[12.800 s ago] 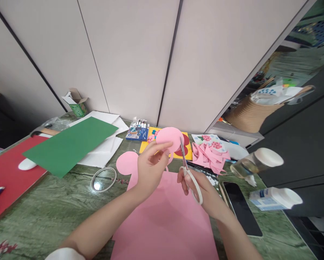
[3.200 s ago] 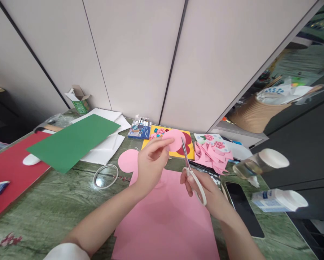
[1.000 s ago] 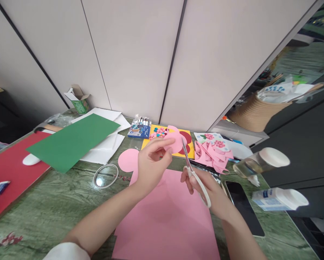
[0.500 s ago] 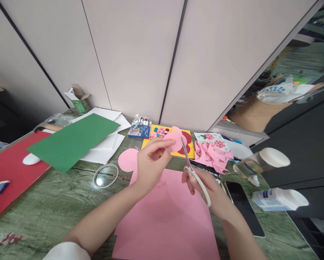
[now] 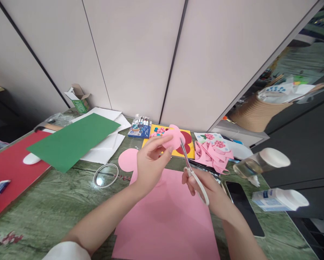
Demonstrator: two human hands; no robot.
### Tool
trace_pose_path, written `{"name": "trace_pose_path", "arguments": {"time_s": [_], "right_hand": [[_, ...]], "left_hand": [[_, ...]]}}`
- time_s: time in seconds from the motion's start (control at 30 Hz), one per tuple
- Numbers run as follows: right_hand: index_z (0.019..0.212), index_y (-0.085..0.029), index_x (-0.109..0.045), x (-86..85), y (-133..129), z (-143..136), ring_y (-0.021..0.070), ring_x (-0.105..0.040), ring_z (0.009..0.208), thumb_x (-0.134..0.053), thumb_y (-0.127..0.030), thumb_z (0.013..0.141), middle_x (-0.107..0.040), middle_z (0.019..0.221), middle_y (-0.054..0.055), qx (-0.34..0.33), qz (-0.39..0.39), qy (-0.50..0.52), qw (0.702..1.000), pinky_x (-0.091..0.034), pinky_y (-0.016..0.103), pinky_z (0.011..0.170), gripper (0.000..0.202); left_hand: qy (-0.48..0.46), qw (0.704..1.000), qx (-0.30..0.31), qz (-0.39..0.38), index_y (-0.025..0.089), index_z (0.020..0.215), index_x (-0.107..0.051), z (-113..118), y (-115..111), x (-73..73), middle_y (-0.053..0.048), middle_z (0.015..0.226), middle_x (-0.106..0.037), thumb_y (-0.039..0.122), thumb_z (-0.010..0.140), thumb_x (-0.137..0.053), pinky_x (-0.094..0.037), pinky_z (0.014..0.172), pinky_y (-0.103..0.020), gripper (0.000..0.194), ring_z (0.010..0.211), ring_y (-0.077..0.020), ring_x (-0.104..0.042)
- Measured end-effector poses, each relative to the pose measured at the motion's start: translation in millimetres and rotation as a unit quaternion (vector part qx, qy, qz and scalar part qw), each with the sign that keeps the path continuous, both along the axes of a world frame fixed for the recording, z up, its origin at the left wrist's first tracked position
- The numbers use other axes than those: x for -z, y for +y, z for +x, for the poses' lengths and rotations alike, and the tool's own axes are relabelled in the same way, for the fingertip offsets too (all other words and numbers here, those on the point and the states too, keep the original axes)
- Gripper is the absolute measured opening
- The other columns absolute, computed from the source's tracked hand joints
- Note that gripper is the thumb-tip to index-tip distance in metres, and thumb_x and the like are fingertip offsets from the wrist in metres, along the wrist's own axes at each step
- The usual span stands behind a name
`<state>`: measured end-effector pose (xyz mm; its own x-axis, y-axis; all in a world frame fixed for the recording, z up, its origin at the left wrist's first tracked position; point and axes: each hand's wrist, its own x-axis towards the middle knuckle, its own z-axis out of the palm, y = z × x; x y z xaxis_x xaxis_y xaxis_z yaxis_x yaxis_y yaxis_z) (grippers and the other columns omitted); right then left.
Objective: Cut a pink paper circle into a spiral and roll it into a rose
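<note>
A white sleeve (image 5: 67, 251) shows on the left arm (image 5: 105, 219); forearms (image 5: 239, 231) and fingers (image 5: 157, 142) are bare.

Your left hand (image 5: 149, 168) pinches a pink paper cutout (image 5: 175, 142) — your right hand (image 5: 213, 188) holds white-handled scissors (image 5: 189, 169) at its right edge — above large pink paper (image 5: 166, 220) on the green table (image 5: 61, 202).

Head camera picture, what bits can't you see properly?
In the head view:
Pink cutout: left part, hidden by the left hand.
Scissors: handle part, covered by the right hand.
Red sheet: left end, cut off by the picture's edge.
Blue pen box: its print, too small to read.
</note>
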<state>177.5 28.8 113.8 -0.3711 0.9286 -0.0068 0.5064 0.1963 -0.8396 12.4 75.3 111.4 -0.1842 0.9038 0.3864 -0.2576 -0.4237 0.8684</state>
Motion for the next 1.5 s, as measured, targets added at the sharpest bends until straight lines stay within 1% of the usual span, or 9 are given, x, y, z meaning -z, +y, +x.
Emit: {"name": "trace_pose_path", "arguments": {"time_s": [0.13,0.3,0.47,0.67,0.83,1.07,1.3,1.5], "right_hand": [[0.078,-0.019,-0.054,1.1,0.3,0.2,0.0131,-0.043,0.059,-0.033,-0.037,0.093,-0.044,0.06,-0.002,0.001,-0.011,0.002,1.0,-0.033,0.025,0.057,0.032],[0.077,-0.02,-0.054,-0.2,0.5,0.3,0.0128,-0.042,0.059,-0.035,-0.034,0.093,-0.043,0.06,-0.003,-0.008,-0.014,-0.002,1.0,-0.032,0.025,0.058,0.028],[0.077,-0.019,-0.054,-2.4,-1.3,-0.8,0.0131,-0.042,0.06,-0.033,-0.036,0.094,-0.043,0.06,-0.003,-0.004,-0.002,0.008,1.0,-0.033,0.027,0.06,0.031],[0.081,-0.019,-0.054,-0.5,-1.7,-1.3,0.0133,-0.042,0.059,-0.033,-0.042,0.093,-0.043,0.06,-0.003,-0.002,-0.008,0.025,1.0,-0.031,0.027,0.059,0.034],[0.079,-0.019,-0.053,-0.1,-1.3,-0.9,0.013,-0.042,0.06,-0.032,-0.038,0.094,-0.044,0.06,-0.003,-0.005,-0.001,0.017,1.0,-0.031,0.027,0.062,0.032],[0.079,-0.019,-0.052,0.6,-0.8,0.7,0.0123,-0.041,0.059,-0.032,-0.034,0.095,-0.043,0.059,-0.004,-0.007,0.001,0.01,1.0,-0.031,0.027,0.062,0.03],[0.078,-0.019,-0.052,0.4,-0.8,2.5,0.0119,-0.043,0.061,-0.035,-0.032,0.094,-0.043,0.059,-0.004,-0.013,0.001,0.009,1.0,-0.031,0.026,0.062,0.027],[0.078,-0.019,-0.053,1.1,-0.6,4.1,0.0116,-0.043,0.06,-0.034,-0.033,0.094,-0.043,0.06,-0.004,-0.013,-0.012,0.009,1.0,-0.032,0.025,0.06,0.028]], "left_hand": [[-0.011,1.0,0.007,0.009,0.024,0.094,-0.069,1.0,1.2,-0.7,-0.005,0.098,-0.064,0.017,0.072,-0.066,-0.051,0.071,-0.024,0.023,0.092,-0.0151,-0.059],[-0.001,1.0,-0.003,0.011,0.023,0.095,-0.068,0.9,1.9,-0.5,-0.005,0.097,-0.064,0.016,0.072,-0.065,-0.051,0.07,-0.023,0.024,0.09,-0.0145,-0.059],[0.035,0.999,0.001,0.016,0.024,0.094,-0.069,-0.6,0.4,-0.2,-0.005,0.099,-0.064,0.012,0.074,-0.063,-0.05,0.067,-0.021,0.024,0.09,-0.0139,-0.059],[0.057,0.998,0.014,0.012,0.024,0.093,-0.069,-0.7,-1.0,-0.8,-0.004,0.099,-0.065,0.01,0.074,-0.061,-0.049,0.064,-0.02,0.025,0.087,-0.0131,-0.059],[0.055,0.998,0.015,0.015,0.025,0.092,-0.069,-1.4,-1.9,-1.1,-0.004,0.097,-0.065,0.009,0.073,-0.061,-0.049,0.063,-0.019,0.026,0.085,-0.0117,-0.059],[0.047,0.999,0.009,0.023,0.022,0.079,-0.071,-1.3,-0.8,-1.1,-0.003,0.091,-0.063,0.008,0.072,-0.06,-0.049,0.058,-0.018,0.019,0.078,-0.011,-0.06],[0.047,0.998,-0.013,0.035,0.022,0.078,-0.071,-2.1,1.5,-1.7,-0.003,0.085,-0.065,0.01,0.073,-0.061,-0.049,0.064,-0.02,0.017,0.079,-0.0118,-0.061],[0.037,0.999,-0.019,0.03,0.023,0.08,-0.072,-2.4,2.8,-1.2,-0.002,0.086,-0.065,0.011,0.075,-0.06,-0.048,0.06,-0.019,0.018,0.079,-0.0112,-0.061]]}}
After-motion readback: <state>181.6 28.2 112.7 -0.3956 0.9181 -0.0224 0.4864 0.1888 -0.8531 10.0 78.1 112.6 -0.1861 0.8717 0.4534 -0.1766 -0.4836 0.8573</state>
